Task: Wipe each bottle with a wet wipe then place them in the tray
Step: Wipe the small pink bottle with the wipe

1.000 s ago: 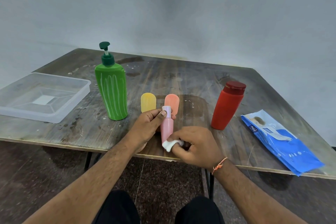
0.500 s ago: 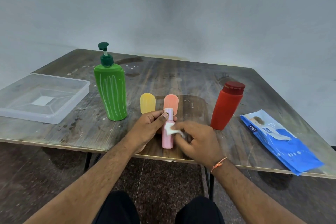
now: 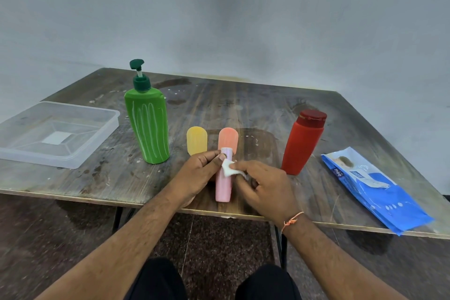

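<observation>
A small pink bottle [image 3: 223,186] stands upright near the table's front edge. My left hand [image 3: 197,173] pinches it by its pale cap. My right hand [image 3: 261,186] pinches a folded white wet wipe [image 3: 229,167] and presses it against the bottle's upper part. Behind stand a small yellow bottle [image 3: 196,140] and a small orange bottle [image 3: 228,139]. To the left is a tall green pump bottle [image 3: 148,126]; a red bottle [image 3: 303,143] stands to the right. The clear plastic tray [image 3: 102,126] sits at the far left with no bottles in it.
A blue pack of wet wipes [image 3: 375,187] lies at the table's right front, overhanging the edge. The wooden table [image 3: 243,107] is stained, with a wall behind it. My knees show below the front edge.
My right hand has slid the wipe up the pink bottle, from its base to just under the cap. My left hand has kept its hold on the cap.
</observation>
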`<action>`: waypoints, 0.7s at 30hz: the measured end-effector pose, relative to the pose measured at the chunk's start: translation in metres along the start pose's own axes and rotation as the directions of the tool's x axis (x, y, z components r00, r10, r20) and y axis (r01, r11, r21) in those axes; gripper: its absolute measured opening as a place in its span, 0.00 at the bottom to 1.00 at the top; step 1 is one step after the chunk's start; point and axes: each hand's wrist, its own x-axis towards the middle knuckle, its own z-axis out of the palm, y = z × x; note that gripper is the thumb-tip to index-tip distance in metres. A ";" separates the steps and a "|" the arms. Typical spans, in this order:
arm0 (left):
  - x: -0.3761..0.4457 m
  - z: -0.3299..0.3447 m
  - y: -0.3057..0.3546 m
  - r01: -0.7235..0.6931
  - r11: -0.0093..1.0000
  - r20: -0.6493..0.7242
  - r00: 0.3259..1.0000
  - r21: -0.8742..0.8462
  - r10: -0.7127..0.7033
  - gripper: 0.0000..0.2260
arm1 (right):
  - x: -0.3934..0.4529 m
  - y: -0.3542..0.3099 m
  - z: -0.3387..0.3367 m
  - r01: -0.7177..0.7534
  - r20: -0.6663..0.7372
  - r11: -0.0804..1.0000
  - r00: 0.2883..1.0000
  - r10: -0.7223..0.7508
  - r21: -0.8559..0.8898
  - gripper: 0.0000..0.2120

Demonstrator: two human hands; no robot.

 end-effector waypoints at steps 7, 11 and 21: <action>0.000 0.002 0.002 0.002 0.999 -0.040 0.999 -0.054 -0.005 0.15 | -0.005 -0.003 0.002 0.171 0.105 0.985 0.980 -0.169 -0.011 0.09; 0.000 0.002 0.001 -0.004 0.999 0.007 1.000 -0.052 0.005 0.16 | -0.003 0.000 0.002 0.078 -0.025 0.995 0.997 -0.080 -0.059 0.12; 0.000 0.004 0.000 -0.091 0.996 -0.073 0.993 -0.016 0.090 0.18 | -0.001 0.001 0.003 0.083 0.025 0.995 0.996 -0.082 -0.054 0.13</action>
